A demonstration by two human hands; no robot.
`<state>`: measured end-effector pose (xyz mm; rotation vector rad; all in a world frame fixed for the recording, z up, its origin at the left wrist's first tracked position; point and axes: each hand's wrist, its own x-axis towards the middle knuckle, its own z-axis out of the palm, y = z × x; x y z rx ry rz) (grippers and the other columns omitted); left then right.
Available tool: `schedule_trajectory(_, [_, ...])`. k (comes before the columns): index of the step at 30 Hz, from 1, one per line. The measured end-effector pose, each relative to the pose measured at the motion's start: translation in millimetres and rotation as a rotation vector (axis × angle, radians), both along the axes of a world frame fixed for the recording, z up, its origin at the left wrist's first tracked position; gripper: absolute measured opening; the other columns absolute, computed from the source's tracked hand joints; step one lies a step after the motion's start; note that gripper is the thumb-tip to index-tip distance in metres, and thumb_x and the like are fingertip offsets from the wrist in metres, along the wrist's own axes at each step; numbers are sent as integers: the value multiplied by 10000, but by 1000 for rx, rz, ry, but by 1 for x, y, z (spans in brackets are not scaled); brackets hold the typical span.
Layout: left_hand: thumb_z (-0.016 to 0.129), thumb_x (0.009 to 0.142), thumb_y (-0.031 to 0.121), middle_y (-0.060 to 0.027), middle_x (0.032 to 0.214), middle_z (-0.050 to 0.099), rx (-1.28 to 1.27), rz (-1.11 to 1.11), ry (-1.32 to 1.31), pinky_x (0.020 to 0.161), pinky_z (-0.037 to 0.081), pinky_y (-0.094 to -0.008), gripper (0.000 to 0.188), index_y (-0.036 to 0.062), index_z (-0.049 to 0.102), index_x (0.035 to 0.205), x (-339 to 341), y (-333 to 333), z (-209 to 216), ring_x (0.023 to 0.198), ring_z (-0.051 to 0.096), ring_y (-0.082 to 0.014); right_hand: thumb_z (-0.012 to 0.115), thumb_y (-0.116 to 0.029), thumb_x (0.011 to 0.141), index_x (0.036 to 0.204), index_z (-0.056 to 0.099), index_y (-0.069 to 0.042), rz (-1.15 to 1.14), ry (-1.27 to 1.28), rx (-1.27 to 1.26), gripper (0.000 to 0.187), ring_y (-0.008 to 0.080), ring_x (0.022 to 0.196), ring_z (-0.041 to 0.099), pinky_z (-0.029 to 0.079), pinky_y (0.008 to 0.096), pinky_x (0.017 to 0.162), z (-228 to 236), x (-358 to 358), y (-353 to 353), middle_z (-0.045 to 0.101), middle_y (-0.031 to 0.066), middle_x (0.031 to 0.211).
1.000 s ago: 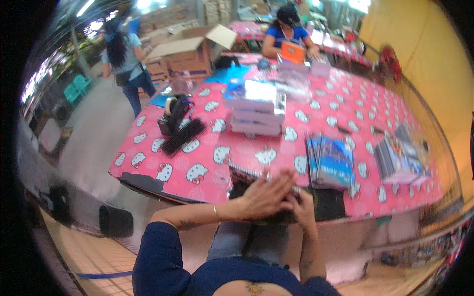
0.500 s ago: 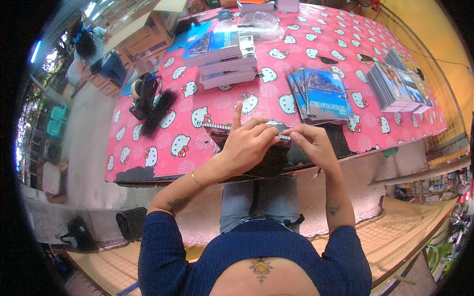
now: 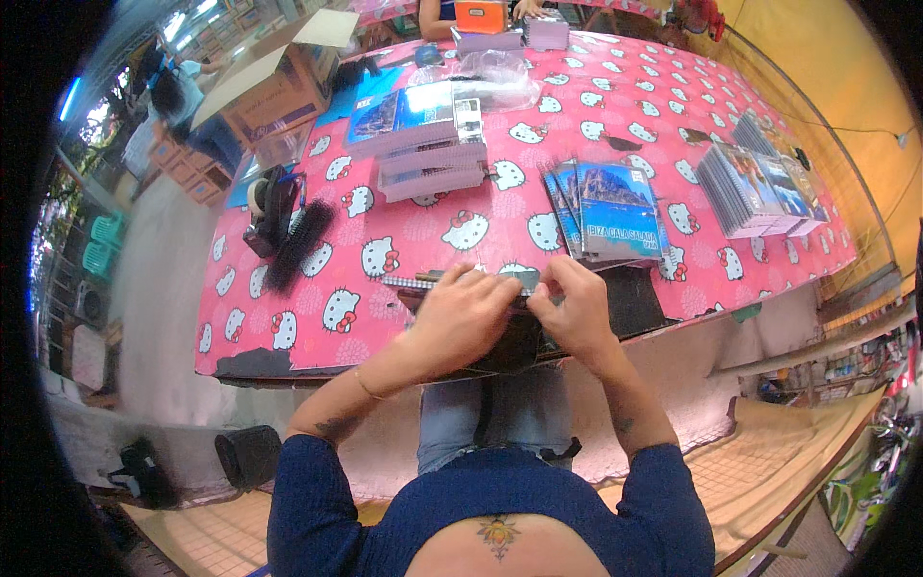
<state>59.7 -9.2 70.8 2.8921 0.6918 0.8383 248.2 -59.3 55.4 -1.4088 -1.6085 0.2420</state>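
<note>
Spiral notebook sits at the table's near edge, probably so our left hand steadies it (can't tell its grip) while our right hand pinches the binding.

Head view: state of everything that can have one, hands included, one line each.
Left hand: palm down over the spiral notebook, fingers bent
Right hand: fingers curled in at the notebook; grip hidden
Spiral notebook: mostly covered by hands; open or closed unclear
Blue-covered notebooks: closed, overlapping, slightly fanned
Middle book pile: stacked, unevenly aligned
Cardboard box: flaps up, open
Tape dispenser: upright, roll loaded
Clear plastic: crumpled
</note>
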Motion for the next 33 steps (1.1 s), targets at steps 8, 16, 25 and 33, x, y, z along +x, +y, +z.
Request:
schedule_trajectory(8, [752, 816, 93, -154, 1097, 704, -226, -401, -516, 870, 554, -411, 364, 40, 652, 1162, 19, -10, 124, 999, 697, -336, 735, -322, 897, 1452, 384, -6, -120, 192, 169, 728, 334, 1273, 504, 401, 449, 1065, 64, -4, -62, 509, 195, 1398])
schedule_trajectory(16, [672, 886, 218, -151, 1050, 708, 226, 386, -72, 871, 538, -424, 258, 66, 709, 1091, -73, 267, 3, 977, 679, -337, 736, -246, 875, 1489, 348, -7, -114, 323, -252, 764, 323, 1220, 524, 389, 430, 1067, -34, 246, 46, 514, 186, 1372])
schedule_trajectory(25, [621, 833, 69, -115, 900, 636, 546, 360, -474, 762, 436, -429, 214, 76, 646, 1046, -32, 168, 72, 864, 619, -312, 766, -390, 841, 1539, 285, -43, -67, 64, 23, 916, 306, 1436, 325, 294, 425, 1155, 13, 117, 54, 326, 187, 1560])
schedule_trajectory(33, [675, 763, 40, -50, 854, 594, 282, -67, -264, 734, 403, -374, 297, 78, 629, 1054, 12, 30, 69, 800, 598, -234, 705, -21, 902, 1223, 588, -13, 243, 739, -99, 342, 117, 1051, 609, 466, 282, 919, -36, 29, -22, 676, 41, 1112])
